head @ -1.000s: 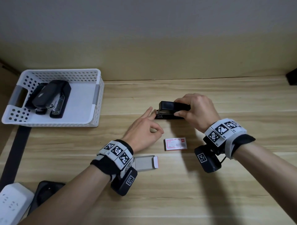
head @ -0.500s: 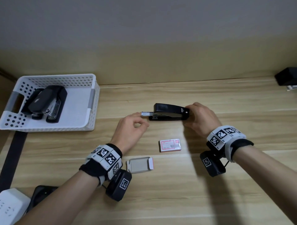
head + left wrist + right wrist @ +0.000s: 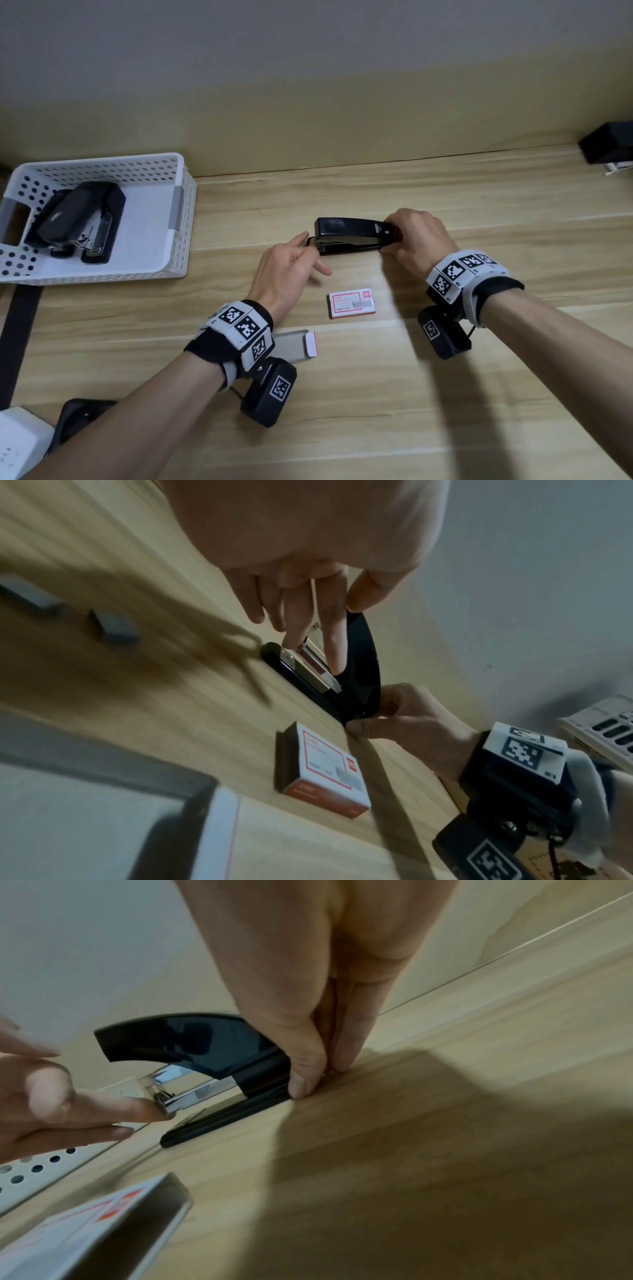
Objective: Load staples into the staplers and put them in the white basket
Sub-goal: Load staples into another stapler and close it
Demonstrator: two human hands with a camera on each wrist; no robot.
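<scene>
Stapler (image 3: 352, 236) cover now raised; hands (image 3: 286, 270) at both ends.

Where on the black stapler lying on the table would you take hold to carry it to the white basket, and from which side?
Take the black stapler across its long body near the middle, coming from above, thumb on the near side and fingers on the far side. It lies lengthwise left to right, and the right hand holds its hinge end while the left hand works at its metal front.

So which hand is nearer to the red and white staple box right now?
Left. The left hand is just up-left of the staple box, fingertips at the stapler's front; the right hand grips its far rear end.
</scene>
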